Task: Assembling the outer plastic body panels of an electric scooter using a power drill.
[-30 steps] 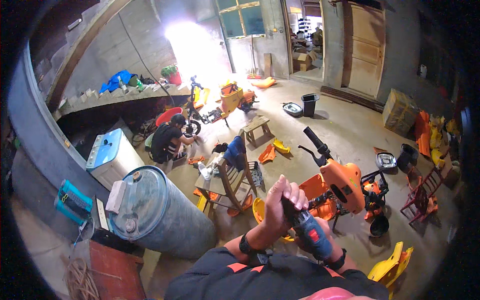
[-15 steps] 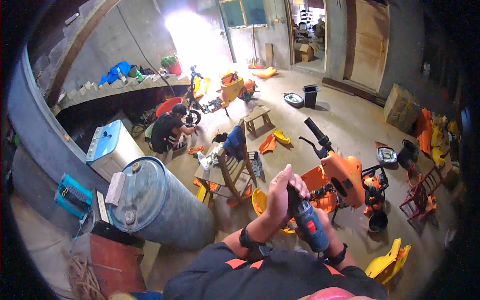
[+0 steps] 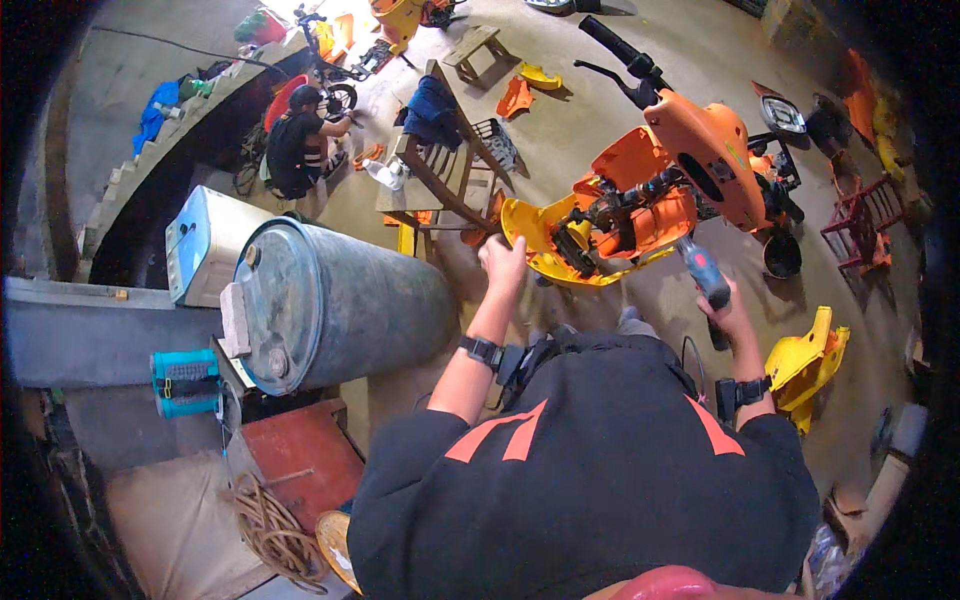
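Observation:
An orange scooter's handlebar cover (image 3: 705,160) with a black grip rises before me. Below it are an orange inner panel (image 3: 665,225) and a yellow curved body panel (image 3: 545,262), with bare metal parts and wiring between them. My left hand (image 3: 503,262) is closed on the left edge of the yellow panel, thumb up. In my right hand (image 3: 735,310) is a blue and black cordless drill (image 3: 706,273), its front end pointing up at the lower right of the orange panel. Whether its tip touches the panel I cannot tell.
To my left stand a big blue drum (image 3: 370,300) and a white washing machine (image 3: 190,250). A wooden chair (image 3: 435,180) is ahead. Another person (image 3: 295,150) squats at the far left by a wheel. Yellow panels (image 3: 805,365) and a red chair (image 3: 865,225) are at right.
My hands, together around the drill before, have parted. The left has gone to the yellow panel's edge; the right has carried the drill rightward, turned toward the scooter. The view has tipped downward.

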Available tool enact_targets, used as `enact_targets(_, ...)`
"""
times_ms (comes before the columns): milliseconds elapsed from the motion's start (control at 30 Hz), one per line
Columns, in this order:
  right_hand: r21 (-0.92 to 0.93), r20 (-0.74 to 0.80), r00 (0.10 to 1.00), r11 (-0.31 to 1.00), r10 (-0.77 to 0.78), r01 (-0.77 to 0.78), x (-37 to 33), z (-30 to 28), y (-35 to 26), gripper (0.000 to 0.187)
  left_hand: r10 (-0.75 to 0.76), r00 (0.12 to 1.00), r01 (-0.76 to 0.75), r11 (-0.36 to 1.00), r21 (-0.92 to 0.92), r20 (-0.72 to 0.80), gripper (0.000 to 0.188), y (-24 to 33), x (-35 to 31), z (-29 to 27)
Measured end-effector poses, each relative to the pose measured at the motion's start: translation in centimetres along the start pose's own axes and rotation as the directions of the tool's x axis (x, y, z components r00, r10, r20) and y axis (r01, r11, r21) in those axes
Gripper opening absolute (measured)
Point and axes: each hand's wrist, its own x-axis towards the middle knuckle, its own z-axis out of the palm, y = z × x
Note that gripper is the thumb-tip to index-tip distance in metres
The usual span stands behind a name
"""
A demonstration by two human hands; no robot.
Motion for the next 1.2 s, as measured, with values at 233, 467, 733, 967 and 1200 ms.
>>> enact_targets(233, 0.097, -0.132, 0.826, 0.837, 0.547, -0.539, -9.2, 1.6, 12.6, 0.008, -0.237, 0.930, 0.335, 0.863, -0.379, 0.282, 0.066, -10.5, 1.6, 8.6)
enact_targets(467, 0.156, -0.128, 0.504, 0.519, 0.854, -0.840, -21.3, 3.3, 15.9, 0.015, -0.452, 0.639, 0.755, 0.522, -0.397, 0.623, 0.045, -8.3, 1.2, 10.2)
enact_targets(733, -0.069, -0.137, 0.294, 0.287, 0.946, -0.955, -30.8, 5.1, 16.5, 0.026, -0.039, 0.736, 0.463, 0.757, -0.461, 0.676, 0.043, -11.6, 1.9, 11.6)
enact_targets(967, 0.188, -0.199, 0.332, 0.368, 0.922, -0.911, -30.1, 7.2, 13.8, 0.019, -0.389, 0.557, 0.808, 0.459, -0.370, 0.734, 0.039, -3.6, 0.5, 9.0)
enact_targets(1200, 0.345, -0.276, 0.380, 0.460, 0.883, -0.818, -29.3, 9.0, 15.4, 0.021, -0.340, 0.620, 0.717, 0.612, -0.334, 0.707, 0.036, -6.6, 1.5, 10.3)
